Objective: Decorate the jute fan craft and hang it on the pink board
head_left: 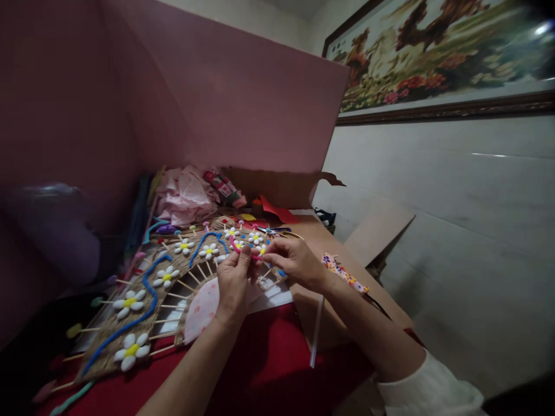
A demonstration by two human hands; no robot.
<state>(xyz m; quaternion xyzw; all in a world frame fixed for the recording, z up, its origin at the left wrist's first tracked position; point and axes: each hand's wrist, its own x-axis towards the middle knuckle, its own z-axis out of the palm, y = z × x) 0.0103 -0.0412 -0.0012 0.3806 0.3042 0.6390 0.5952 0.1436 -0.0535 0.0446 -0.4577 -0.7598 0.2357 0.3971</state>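
A pink pipe cleaner point(235, 245), bent into a curve at its far end, is pinched between both my hands. My left hand point(234, 283) grips it with thumb and fingers, and my right hand point(295, 260) pinches its right end. Beneath them lies a fan-shaped craft piece point(110, 335) wrapped in brown twine, with thin sticks poking out around it. White flowers with yellow centres point(130, 303) and wavy blue pipe cleaners point(152, 297) decorate its surface. A pale pink half-round panel point(203, 309) forms its inner part, partly covered by my left hand.
Sheets of brown cardboard point(333, 318) lie to the right, with a clear strip point(317, 332) and a flower-patterned band point(344, 274) on them. Behind are a crumpled pink cloth point(186, 193), a tube point(223, 186) and red paper point(277, 209). Red cloth point(264, 364) covers the near side.
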